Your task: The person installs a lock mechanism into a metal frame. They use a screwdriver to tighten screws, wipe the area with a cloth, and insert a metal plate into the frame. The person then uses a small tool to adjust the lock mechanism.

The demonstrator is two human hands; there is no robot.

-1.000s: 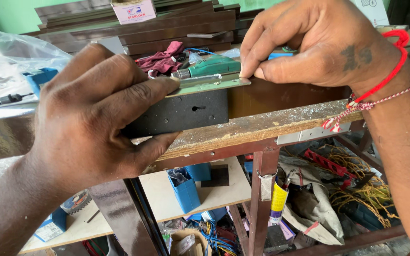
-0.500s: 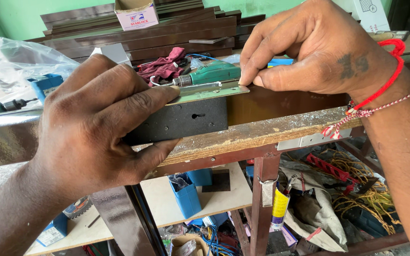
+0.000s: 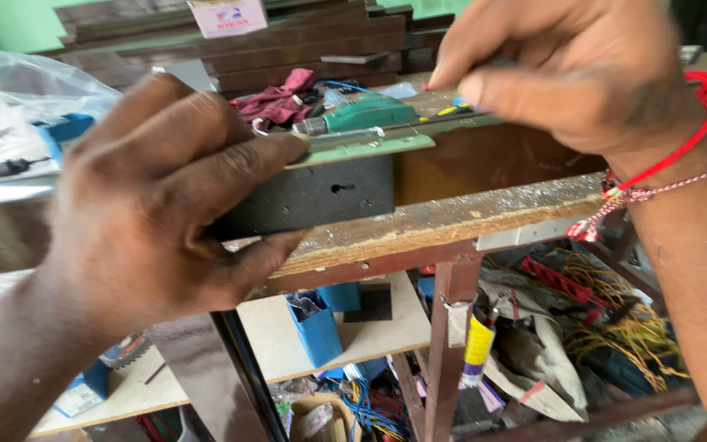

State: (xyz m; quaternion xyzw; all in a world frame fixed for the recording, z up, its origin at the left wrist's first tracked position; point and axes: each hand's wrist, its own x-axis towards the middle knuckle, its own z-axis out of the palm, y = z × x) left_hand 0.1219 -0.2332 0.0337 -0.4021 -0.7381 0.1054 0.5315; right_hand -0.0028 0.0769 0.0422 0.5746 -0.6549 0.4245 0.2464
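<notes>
One head-worn view looks steeply down and forward from close above the left hand (image 3: 157, 221) and right hand (image 3: 566, 74), bench (image 3: 452, 221) edge beneath them.

a carpentry workshop: a dusty wooden workbench (image 3: 484, 221), stacked timber planks (image 3: 304, 49), a green power drill (image 3: 362, 115) and tangled wires and tools (image 3: 615, 327) underneath.

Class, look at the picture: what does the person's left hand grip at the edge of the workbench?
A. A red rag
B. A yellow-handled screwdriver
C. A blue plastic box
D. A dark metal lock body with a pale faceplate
D: the left hand clasps the dark metal lock body, thumb beneath and fingers on its pale faceplate, against the workbench.
</notes>
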